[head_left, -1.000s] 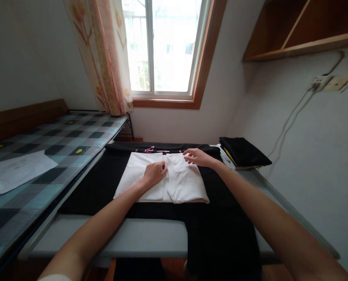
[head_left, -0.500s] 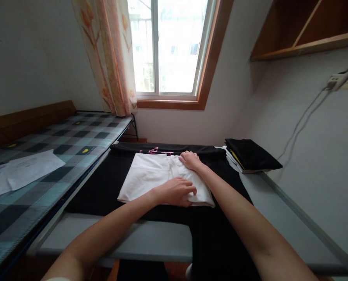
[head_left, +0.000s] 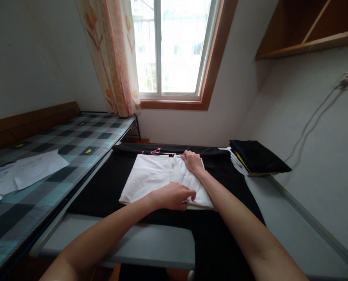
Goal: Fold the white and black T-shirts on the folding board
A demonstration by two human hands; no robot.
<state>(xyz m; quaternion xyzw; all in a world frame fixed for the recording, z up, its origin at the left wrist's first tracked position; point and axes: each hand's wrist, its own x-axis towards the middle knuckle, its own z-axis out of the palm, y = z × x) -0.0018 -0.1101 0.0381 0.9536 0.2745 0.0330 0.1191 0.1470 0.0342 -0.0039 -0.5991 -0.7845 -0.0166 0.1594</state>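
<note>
A white folded garment (head_left: 150, 171), seemingly a shirt, lies in the middle of a spread black garment (head_left: 99, 183) with a pink print. My right hand (head_left: 192, 160) is at the white garment's far edge, its fingers curled over the cloth. At the near edge, my left hand (head_left: 174, 196) has its fingers bent down onto the fabric, and one finger sticks out to the right. Between the hands runs a narrow raised fold in the white cloth. The undersides of both hands are hidden.
The black garment covers much of a pale table (head_left: 156, 242) and hangs over its front edge. A stack of folded clothes (head_left: 257, 156) sits at the back right by the wall. To the left is a checked mattress (head_left: 103, 128) with papers (head_left: 39, 169) on it.
My left hand's fingers have drawn together and bent down at the near edge. The right hand stays at the far edge. The whole view has shifted slightly.
</note>
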